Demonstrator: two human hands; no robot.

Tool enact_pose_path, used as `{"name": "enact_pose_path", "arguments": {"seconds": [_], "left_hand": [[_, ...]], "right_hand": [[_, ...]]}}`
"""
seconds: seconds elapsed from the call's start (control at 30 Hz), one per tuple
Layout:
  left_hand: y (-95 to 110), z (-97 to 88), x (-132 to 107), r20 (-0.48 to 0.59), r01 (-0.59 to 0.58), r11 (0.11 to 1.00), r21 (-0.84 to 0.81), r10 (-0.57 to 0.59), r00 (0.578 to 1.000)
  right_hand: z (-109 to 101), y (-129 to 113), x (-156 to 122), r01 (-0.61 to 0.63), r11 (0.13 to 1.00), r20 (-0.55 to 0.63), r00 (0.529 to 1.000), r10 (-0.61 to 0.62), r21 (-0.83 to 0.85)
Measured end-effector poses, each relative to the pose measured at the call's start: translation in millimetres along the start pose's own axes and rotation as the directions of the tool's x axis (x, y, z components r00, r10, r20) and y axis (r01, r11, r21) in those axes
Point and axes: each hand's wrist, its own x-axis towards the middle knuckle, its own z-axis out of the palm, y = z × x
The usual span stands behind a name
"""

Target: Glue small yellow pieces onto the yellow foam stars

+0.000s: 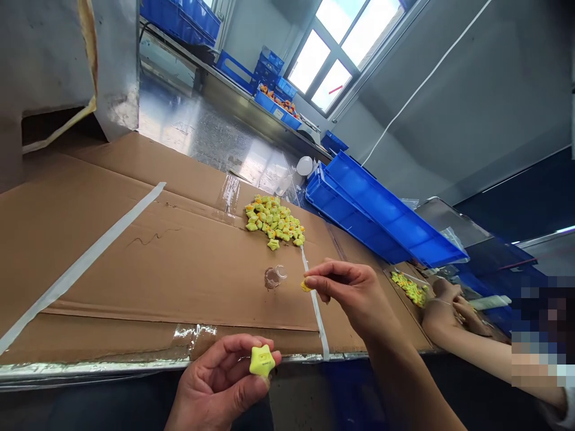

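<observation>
The left hand point(220, 383) pinches a yellow star point(262, 361) between thumb and fingers just off the near edge of the cardboard point(179, 269), the right hand point(354, 293) pinches a small yellow scrap point(306, 287) above it, and a loosened pinch could drop either one.

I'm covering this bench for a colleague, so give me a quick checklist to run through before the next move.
1. Left hand grips the yellow-green star: ok, held between thumb and fingers.
2. Right hand holds the small yellow piece: ok, pinched at the fingertips.
3. Pile of stars sits together on the cardboard: ok.
4. Small clear plastic piece is well away from the right hand: not ok, it lies close to the fingertips.
5. Co-worker's hands are apart from the right hand: ok.
6. Marking on the star is readable: cannot tell, too small.
</observation>
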Motion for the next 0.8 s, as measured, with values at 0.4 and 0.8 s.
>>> {"name": "enact_pose_path", "arguments": {"seconds": [0.4, 0.8], "left_hand": [[0, -2.4, 0, 0.060, -0.027, 1.000, -0.012, 0.027, 0.998], [1, -1.0, -3, 0.102, -0.009, 1.000, -0.012, 0.010, 0.995]], "right_hand": [[42, -23, -41, 0.007, 0.956, 0.136, 0.989, -0.050, 0.293], [54, -19, -41, -0.107, 0.922, 0.169, 0.985, 0.046, 0.372]]}}
